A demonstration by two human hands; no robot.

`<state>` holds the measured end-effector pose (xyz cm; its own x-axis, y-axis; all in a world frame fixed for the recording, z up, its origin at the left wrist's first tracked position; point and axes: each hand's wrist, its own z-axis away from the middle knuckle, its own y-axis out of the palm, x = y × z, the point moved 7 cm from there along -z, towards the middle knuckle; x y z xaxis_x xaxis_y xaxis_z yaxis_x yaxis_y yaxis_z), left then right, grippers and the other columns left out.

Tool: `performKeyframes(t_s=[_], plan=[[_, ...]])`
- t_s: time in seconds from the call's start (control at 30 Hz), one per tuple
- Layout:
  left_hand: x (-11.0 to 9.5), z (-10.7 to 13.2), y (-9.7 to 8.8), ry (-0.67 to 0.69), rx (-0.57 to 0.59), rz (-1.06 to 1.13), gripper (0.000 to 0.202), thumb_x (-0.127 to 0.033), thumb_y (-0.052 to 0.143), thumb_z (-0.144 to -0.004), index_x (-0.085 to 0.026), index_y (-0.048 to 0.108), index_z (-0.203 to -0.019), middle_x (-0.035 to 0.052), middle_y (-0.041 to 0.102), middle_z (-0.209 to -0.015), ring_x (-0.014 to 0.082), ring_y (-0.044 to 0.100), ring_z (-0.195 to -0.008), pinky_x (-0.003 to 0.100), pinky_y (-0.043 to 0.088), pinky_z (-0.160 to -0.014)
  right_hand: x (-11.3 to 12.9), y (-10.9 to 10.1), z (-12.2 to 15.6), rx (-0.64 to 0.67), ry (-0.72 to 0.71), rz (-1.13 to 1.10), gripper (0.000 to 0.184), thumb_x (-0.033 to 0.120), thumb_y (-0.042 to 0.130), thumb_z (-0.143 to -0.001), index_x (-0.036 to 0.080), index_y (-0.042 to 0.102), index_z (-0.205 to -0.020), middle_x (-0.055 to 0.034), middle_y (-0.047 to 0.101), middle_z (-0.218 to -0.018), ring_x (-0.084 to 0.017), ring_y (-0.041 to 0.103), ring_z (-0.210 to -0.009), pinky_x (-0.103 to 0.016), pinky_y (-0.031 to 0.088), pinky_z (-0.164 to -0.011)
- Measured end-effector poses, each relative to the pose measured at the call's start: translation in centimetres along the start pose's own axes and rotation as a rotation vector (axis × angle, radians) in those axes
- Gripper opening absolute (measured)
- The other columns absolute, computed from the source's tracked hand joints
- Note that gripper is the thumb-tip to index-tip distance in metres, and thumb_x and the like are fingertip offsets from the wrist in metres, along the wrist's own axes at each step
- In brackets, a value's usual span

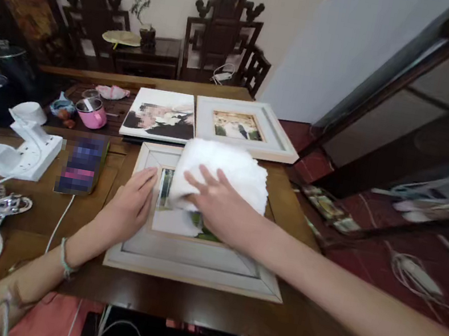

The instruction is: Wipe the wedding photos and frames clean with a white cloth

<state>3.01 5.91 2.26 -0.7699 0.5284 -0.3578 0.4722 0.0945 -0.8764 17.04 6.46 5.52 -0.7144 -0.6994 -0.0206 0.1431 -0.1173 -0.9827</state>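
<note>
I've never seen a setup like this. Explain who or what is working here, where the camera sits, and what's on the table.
There is no machine: these are a person's two bare hands, seen in one picture from a camera worn on the head, looking forward and down. The left hand rests on the left side of a picture frame. The right hand is spread over a white cloth on that frame; whether it also grips the cloth is unclear. Behind lie a second frame and a print. Farther left on the table are a pink cup and a white power strip.
</note>
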Motion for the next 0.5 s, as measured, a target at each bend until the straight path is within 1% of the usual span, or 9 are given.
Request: performKeyframes(t_s=[0.07, 0.13, 0.2, 0.27, 0.3, 0.37, 0.43, 0.5], plan=[[0.0, 0.1, 0.0, 0.0, 0.004, -0.003, 0.045, -0.018, 0.031, -0.096, -0.003, 0.041, -0.138, 0.0217, 0.042, -0.145, 0.0298, 0.036, -0.138, 0.053, 0.035, -0.112, 2.1, 0.2, 1.5, 0.078, -0.045, -0.061, 0.047, 0.002, 0.051, -0.08, 0.014, 0.063, -0.124, -0.0184, 0.033, -0.153, -0.046, 0.021, -0.139, -0.064, 0.023, -0.109], [-0.1, 0.2, 0.0, 0.004, 0.009, -0.006, 0.045, -0.018, 0.032, -0.096, -0.004, 0.04, -0.138, 0.0219, 0.042, -0.145, 0.0298, 0.036, -0.138, 0.053, 0.036, -0.112, 4.0, 0.4, 3.0, 0.165, -0.087, -0.118, 0.044, 0.007, 0.057, -0.08, 0.015, 0.065, -0.122, -0.0179, 0.032, -0.153, -0.046, 0.021, -0.139, -0.065, 0.023, -0.109], [-0.3, 0.2, 0.0, 0.013, 0.017, -0.009, 0.045, -0.017, 0.031, -0.096, -0.003, 0.04, -0.138, 0.0224, 0.041, -0.146, 0.0299, 0.035, -0.138, 0.052, 0.036, -0.112, 5.8, 0.5, 4.4, 0.278, -0.131, -0.175, 0.045, 0.01, 0.064, -0.075, 0.016, 0.067, -0.12, -0.0179, 0.03, -0.154, -0.046, 0.021, -0.139, -0.065, 0.024, -0.109], [-0.4, 0.1, -0.1, 0.017, 0.021, -0.01, 0.045, -0.016, 0.031, -0.096, -0.003, 0.04, -0.138, 0.0224, 0.041, -0.145, 0.0297, 0.035, -0.138, 0.052, 0.035, -0.113, 7.0, 0.5, 5.4, 0.348, -0.158, -0.215, 0.048, 0.011, 0.068, -0.071, 0.016, 0.067, -0.119, -0.0175, 0.03, -0.153, -0.046, 0.021, -0.139, -0.064, 0.024, -0.11], [-0.4, 0.1, -0.1, 0.015, 0.021, -0.009, 0.045, -0.016, 0.031, -0.096, -0.004, 0.041, -0.138, 0.0222, 0.041, -0.145, 0.0295, 0.035, -0.139, 0.052, 0.035, -0.113, 7.3, 0.5, 5.6, 0.35, -0.164, -0.234, 0.049, 0.01, 0.067, -0.07, 0.016, 0.067, -0.119, -0.0167, 0.03, -0.153, -0.045, 0.022, -0.139, -0.063, 0.025, -0.11], [-0.3, 0.1, -0.1, 0.009, 0.022, -0.008, 0.044, -0.016, 0.031, -0.096, -0.005, 0.041, -0.138, 0.0214, 0.041, -0.146, 0.0292, 0.035, -0.139, 0.052, 0.035, -0.113, 7.3, 0.5, 5.4, 0.314, -0.165, -0.266, 0.05, 0.008, 0.066, -0.07, 0.017, 0.067, -0.12, -0.0147, 0.033, -0.152, -0.042, 0.023, -0.14, -0.061, 0.026, -0.111], [-0.2, 0.1, 0.0, 0.002, 0.02, -0.003, 0.044, -0.016, 0.031, -0.096, -0.007, 0.041, -0.138, 0.0205, 0.041, -0.146, 0.029, 0.035, -0.139, 0.052, 0.034, -0.113, 6.4, 0.7, 4.5, 0.232, -0.146, -0.274, 0.05, 0.005, 0.063, -0.072, 0.018, 0.067, -0.12, -0.0131, 0.032, -0.153, -0.041, 0.021, -0.14, -0.059, 0.025, -0.112], [0.0, 0.2, 0.1, -0.006, 0.01, 0.005, 0.044, -0.016, 0.032, -0.096, -0.01, 0.041, -0.138, 0.0194, 0.042, -0.146, 0.0288, 0.035, -0.139, 0.053, 0.035, -0.113, 4.7, 0.8, 3.1, 0.11, -0.111, -0.23, 0.051, 0.002, 0.058, -0.074, 0.019, 0.065, -0.122, -0.0125, 0.029, -0.154, -0.041, 0.017, -0.141, -0.06, 0.022, -0.113]])
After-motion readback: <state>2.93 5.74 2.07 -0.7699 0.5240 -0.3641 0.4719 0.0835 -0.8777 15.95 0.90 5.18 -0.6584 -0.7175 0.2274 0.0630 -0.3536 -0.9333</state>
